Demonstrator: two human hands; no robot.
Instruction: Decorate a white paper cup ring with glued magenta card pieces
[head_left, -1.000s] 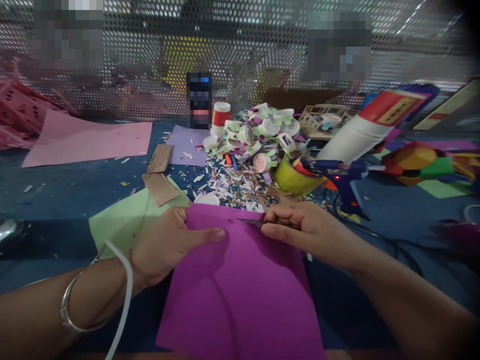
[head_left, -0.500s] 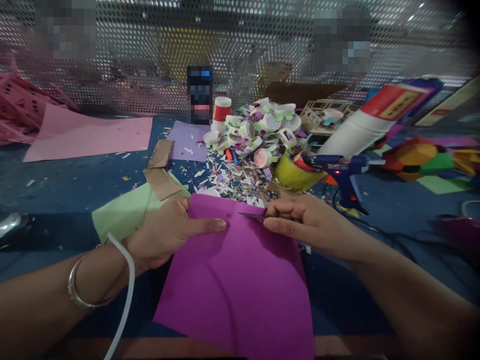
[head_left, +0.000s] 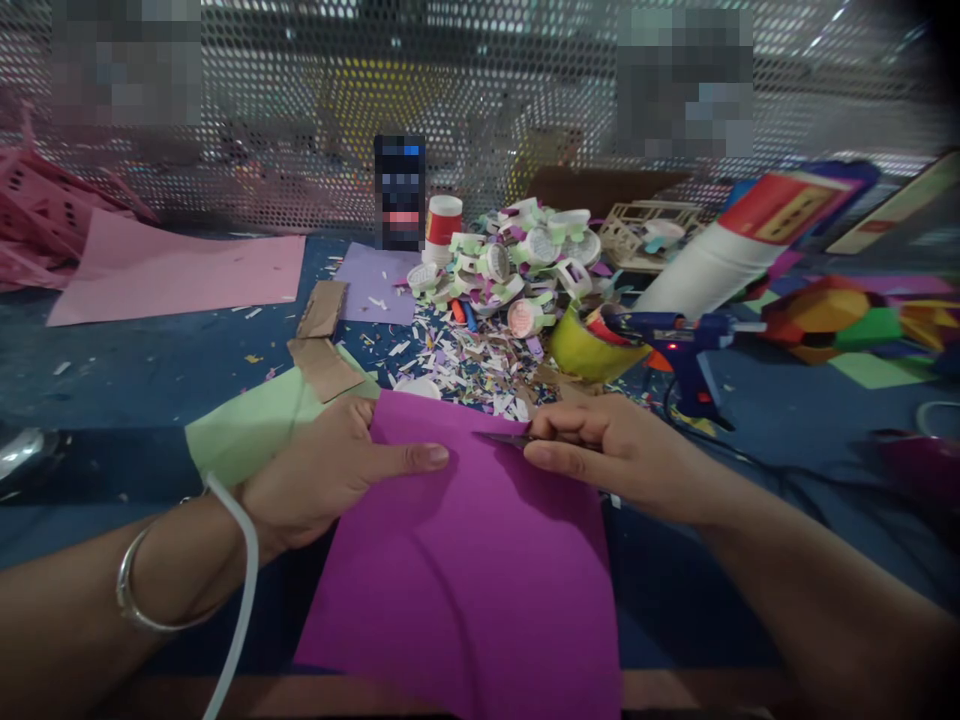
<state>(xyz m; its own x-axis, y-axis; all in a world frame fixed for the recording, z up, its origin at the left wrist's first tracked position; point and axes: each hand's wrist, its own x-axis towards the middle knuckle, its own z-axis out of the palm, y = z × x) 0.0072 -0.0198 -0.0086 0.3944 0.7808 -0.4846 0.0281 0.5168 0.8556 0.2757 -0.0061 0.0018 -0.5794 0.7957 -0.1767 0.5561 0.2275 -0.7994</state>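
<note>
A sheet of purple paper point(head_left: 480, 570) hangs over the near edge of the table in front of me. My left hand point(head_left: 337, 465) grips its upper left side, thumb flat on top and the other fingers mostly hidden beneath. From the right, my right hand point(head_left: 607, 450) is closed around small scissors point(head_left: 506, 438); their dark pointed tip lies over the sheet near its far edge. The handles are hidden in my fingers. Beside my left hand lies light green paper point(head_left: 247, 420), with brown cardboard pieces point(head_left: 324, 368) on it.
Paper scraps point(head_left: 457, 360) spread beyond the sheet, before a heap of small white-and-green paper pieces point(head_left: 517, 260). A blue glue gun point(head_left: 686, 350) with its red light on rests by a yellow container point(head_left: 592, 345). Pink paper point(head_left: 180, 265) lies left; stacked cups point(head_left: 735, 250) lean right.
The purple sheet and my left hand have shifted slightly left and down. My right hand has moved a little left along with the scissors.
</note>
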